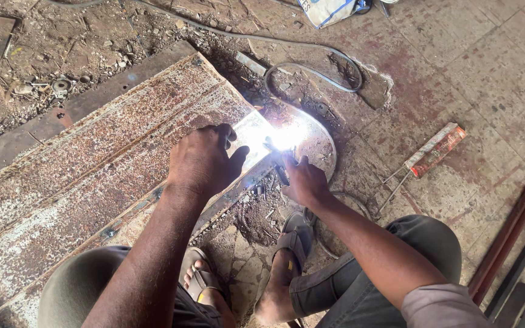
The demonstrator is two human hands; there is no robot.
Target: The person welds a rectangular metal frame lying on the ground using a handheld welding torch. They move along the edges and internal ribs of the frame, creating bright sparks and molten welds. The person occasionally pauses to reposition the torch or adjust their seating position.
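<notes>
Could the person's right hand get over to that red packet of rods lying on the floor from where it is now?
Probably yes. The right hand grips a welding holder at the bright arc, and the red packet lies on bare floor off to its right with nothing between them. The hand would have to put the holder down first.

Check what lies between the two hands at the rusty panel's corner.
Head view: between the left hand and right hand lies the corner of the rusty corrugated metal panel, lit by a bright white welding arc. Nothing else shows through the glare.

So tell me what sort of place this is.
Most likely a metal fabrication or welding workshop floor. A bright welding arc burns at the edge of a rusty steel panel, a cable snakes over the dirty floor, and a packet of welding rods lies nearby.
</notes>
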